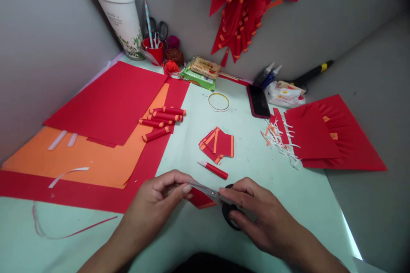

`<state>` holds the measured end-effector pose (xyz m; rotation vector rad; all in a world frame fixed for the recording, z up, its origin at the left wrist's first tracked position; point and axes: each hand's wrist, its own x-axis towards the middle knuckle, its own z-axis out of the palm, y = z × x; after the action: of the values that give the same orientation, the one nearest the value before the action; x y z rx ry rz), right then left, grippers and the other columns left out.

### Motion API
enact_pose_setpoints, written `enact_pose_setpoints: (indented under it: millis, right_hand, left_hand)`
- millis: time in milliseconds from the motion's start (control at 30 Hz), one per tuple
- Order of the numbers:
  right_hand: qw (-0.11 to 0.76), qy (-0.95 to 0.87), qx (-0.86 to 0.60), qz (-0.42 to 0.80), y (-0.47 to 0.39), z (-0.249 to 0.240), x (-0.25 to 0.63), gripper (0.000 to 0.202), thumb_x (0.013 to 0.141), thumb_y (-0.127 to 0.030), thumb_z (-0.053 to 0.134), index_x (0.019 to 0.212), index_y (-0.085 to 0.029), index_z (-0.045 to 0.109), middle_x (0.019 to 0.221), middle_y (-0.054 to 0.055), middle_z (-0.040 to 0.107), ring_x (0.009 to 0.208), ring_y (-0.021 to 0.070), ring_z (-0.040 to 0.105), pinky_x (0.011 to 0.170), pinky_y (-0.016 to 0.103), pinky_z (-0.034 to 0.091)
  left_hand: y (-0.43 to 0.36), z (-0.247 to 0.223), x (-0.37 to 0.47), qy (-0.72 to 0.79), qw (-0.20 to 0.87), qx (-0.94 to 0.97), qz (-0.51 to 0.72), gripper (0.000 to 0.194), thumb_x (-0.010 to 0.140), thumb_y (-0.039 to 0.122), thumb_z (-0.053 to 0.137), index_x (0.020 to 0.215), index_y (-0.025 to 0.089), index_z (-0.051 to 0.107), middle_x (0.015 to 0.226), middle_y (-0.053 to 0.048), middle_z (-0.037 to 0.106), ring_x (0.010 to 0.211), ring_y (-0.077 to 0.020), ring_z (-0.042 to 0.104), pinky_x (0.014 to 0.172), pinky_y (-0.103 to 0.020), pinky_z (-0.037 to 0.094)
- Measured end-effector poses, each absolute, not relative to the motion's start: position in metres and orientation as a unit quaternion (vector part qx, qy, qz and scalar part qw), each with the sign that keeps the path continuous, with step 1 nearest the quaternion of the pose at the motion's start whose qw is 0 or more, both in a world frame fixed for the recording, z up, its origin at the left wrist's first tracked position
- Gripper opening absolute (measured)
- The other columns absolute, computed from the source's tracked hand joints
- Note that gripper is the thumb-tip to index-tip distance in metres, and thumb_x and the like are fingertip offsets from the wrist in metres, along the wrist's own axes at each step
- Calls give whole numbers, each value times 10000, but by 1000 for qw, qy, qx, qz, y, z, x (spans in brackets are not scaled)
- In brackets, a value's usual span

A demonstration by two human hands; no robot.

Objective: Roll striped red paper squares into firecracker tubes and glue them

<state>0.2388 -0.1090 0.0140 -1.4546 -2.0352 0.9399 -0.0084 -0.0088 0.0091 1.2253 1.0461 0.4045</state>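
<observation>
Near the front middle, my left hand [166, 198] pinches a small red paper piece [201, 199] with an orange edge. My right hand [256, 209] is wrapped round the black handles of a pair of scissors [213, 193], whose blades point left along the paper's upper side to my left fingertips. Just beyond the scissors lies a red tube with a pale pointed tip [214, 169]. Behind it is a fanned pile of red cards with orange strips [224, 143]. Several rolled red paper tubes with orange ends [165, 116] lie to the left.
Large red sheets [109, 98] and orange sheets [96, 162] cover the left side. At the back stand a white cup [120, 17] and a red pen holder [155, 53]. A phone [259, 101], white paper shreds [278, 138] and red folded paper [314, 136] lie right.
</observation>
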Motion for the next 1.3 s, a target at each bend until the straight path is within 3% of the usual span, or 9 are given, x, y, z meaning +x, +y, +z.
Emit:
enact_pose_setpoints:
  millis: [567, 700, 867, 1167, 1300]
  right_hand:
    - [304, -691, -536, 377, -105, 10, 248, 492, 934, -163, 589, 1388, -348, 553, 1121, 52, 623, 972, 187, 644, 803, 311, 574]
    - [313, -679, -605, 273, -101, 8, 261, 427, 941, -191, 582, 1353, -302, 582, 1117, 62, 641, 946, 191, 655, 822, 322, 575]
    - [288, -649, -695, 113, -96, 0, 281, 362, 953, -261, 582, 1310, -213, 616, 1045, 79, 650, 840, 189, 657, 798, 329, 577]
    - [200, -610, -767, 0, -94, -32, 315, 380, 966, -342, 511, 1279, -163, 632, 1097, 139, 673, 990, 296, 649, 858, 428, 535]
    - [160, -588, -793, -13, -94, -40, 325, 380, 958, -322, 499, 1253, -130, 642, 1107, 163, 666, 990, 322, 643, 858, 458, 527]
  left_hand:
    - [-9, 3, -9, 469, 647, 551, 242, 161, 831, 389, 717, 858, 238, 766, 810, -30, 782, 775, -186, 715, 708, -271, 570]
    - [-9, 0, -10, 441, 628, 553, 324, 30, 785, 237, 753, 809, 255, 749, 908, -22, 793, 878, -173, 748, 779, -244, 590]
    - [-10, 1, -9, 415, 556, 600, 398, 169, 738, 96, 709, 714, 264, 715, 961, -17, 791, 950, -151, 751, 802, -189, 580]
    - [-15, 5, -13, 435, 418, 695, 392, 198, 817, 119, 646, 702, 280, 664, 1006, 20, 766, 965, -138, 744, 834, -197, 581]
    - [-20, 0, -15, 405, 352, 748, 391, 187, 854, 107, 650, 784, 281, 649, 1096, 23, 732, 1033, -132, 713, 873, -204, 562]
